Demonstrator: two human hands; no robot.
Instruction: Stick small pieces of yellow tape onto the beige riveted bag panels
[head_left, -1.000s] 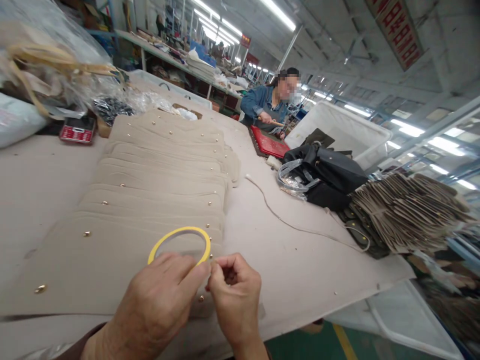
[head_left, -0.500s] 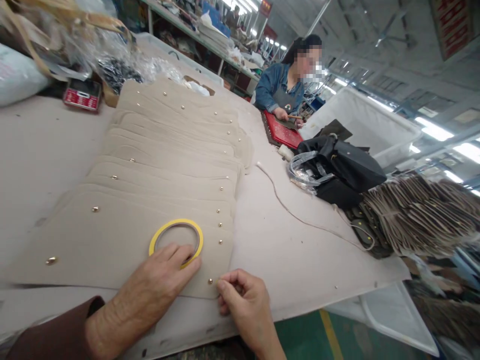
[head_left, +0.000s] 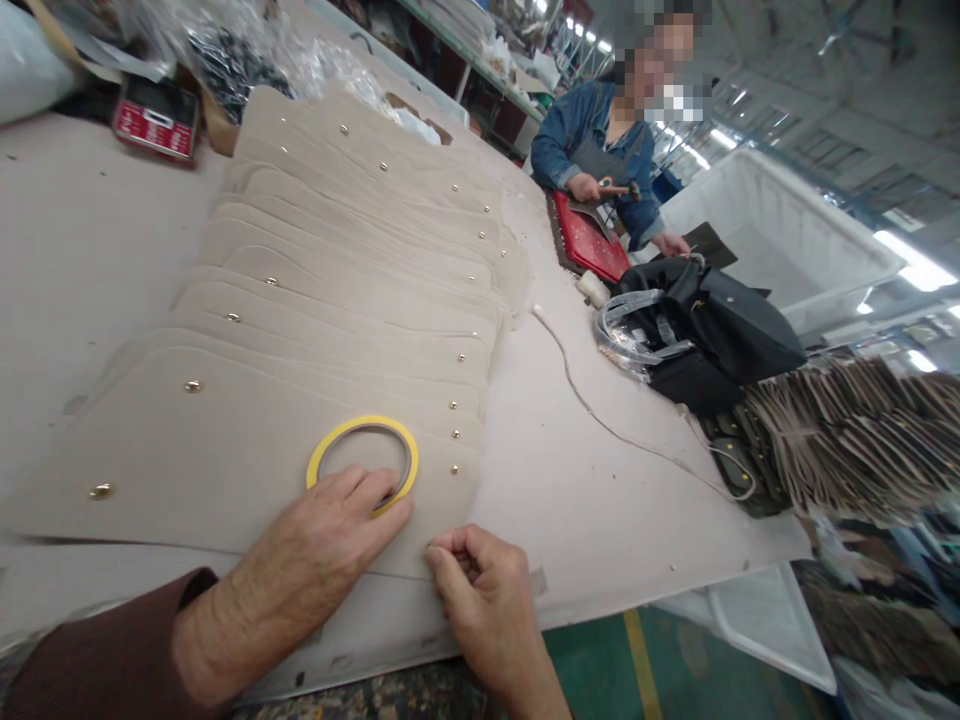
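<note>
My left hand (head_left: 315, 530) rests on the nearest of several overlapping beige panels (head_left: 240, 440), its fingers curled over the lower rim of a roll of yellow tape (head_left: 409, 445). Gold-coloured metal studs (head_left: 193, 386) dot both ends of the panels. At the near right corner of the front panel, my right hand (head_left: 487, 590) is closed, thumb and forefinger pinched together. Those fingertips cover the spot of the corner stud, and what they pinch is too small to name.
Across the table (head_left: 555, 480), a co-worker (head_left: 592, 140) holds a hammer (head_left: 619, 190) over a red pad (head_left: 581, 235). A black bag (head_left: 720, 320), a loose cord (head_left: 589, 410) and bundled dark strips (head_left: 847, 430) lie right. A red-and-black box (head_left: 156, 122) sits far left.
My right fingertips have moved slightly left, over the corner stud that showed before. The co-worker has raised the hammer and reached one hand toward the black bag. The camera view has shifted.
</note>
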